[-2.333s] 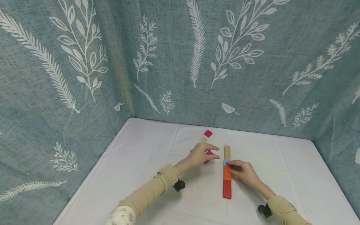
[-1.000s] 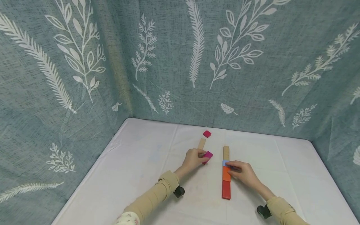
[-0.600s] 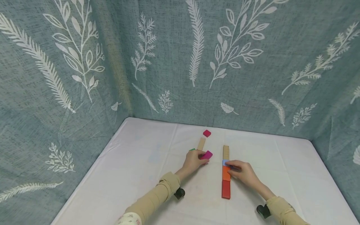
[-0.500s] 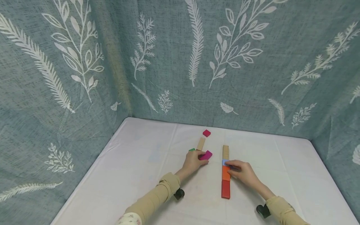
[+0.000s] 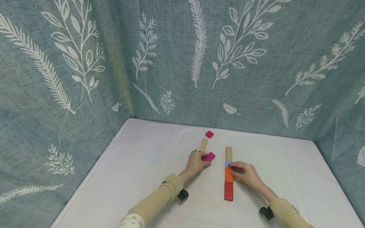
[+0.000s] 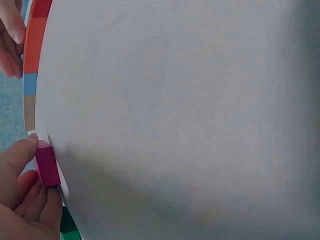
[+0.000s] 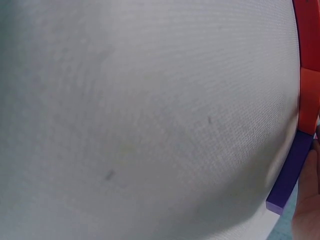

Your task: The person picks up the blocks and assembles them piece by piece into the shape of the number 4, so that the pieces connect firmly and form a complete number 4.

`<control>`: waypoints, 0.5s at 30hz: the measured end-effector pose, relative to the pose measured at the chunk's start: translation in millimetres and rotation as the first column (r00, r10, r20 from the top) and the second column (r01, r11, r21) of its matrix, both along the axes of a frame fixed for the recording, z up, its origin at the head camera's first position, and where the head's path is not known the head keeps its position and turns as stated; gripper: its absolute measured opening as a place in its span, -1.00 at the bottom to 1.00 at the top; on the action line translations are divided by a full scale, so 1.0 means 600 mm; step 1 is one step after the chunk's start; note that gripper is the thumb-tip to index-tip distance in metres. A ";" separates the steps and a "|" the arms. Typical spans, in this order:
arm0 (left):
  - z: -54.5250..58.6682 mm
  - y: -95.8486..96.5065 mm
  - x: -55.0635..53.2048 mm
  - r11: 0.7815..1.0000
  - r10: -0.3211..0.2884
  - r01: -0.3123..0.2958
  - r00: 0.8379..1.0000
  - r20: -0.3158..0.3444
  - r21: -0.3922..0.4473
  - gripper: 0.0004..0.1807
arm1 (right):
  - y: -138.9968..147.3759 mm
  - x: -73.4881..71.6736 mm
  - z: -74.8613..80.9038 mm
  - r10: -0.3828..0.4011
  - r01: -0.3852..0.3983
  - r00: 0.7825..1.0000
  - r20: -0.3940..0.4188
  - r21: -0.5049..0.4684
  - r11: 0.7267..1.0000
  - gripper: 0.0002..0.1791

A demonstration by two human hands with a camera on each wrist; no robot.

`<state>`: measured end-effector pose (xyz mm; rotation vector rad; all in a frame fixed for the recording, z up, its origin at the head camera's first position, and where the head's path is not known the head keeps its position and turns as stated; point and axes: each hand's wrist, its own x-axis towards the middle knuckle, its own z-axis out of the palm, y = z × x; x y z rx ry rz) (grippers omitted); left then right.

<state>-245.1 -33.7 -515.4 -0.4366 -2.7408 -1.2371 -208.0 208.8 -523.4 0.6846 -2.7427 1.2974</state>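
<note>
In the head view my left hand (image 5: 196, 163) pinches a magenta block (image 5: 210, 156), tilted, between thumb and fingers. The left wrist view shows this magenta block (image 6: 47, 165) with the thumb on its upper end. My right hand (image 5: 248, 174) has its fingers at a straight row of blocks: red (image 5: 228, 191), orange (image 5: 229, 175), light blue (image 5: 228, 164) and plain wood (image 5: 228, 154). In the right wrist view a purple block (image 7: 291, 172) shows at that hand's fingers, angled off the orange block (image 7: 309, 100). The head view largely hides this purple block under the fingers.
A loose plain wood block (image 5: 203, 145) lies just beyond my left hand, with a green block (image 5: 194, 151) partly hidden beside it. A crimson block (image 5: 209, 134) lies near the back edge of the white-covered table (image 5: 151, 152). A leaf-patterned curtain (image 5: 176, 63) stands behind.
My left hand was spread over the loose blocks; it has since taken the magenta block between thumb and fingers and tilted it. The right hand has stayed at the row.
</note>
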 end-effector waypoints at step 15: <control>0.002 0.005 0.001 1.000 0.026 -0.026 1.000 0.008 0.015 -0.67 | -0.001 -0.001 0.003 0.012 -0.012 1.000 -0.014 -0.006 1.000 -0.61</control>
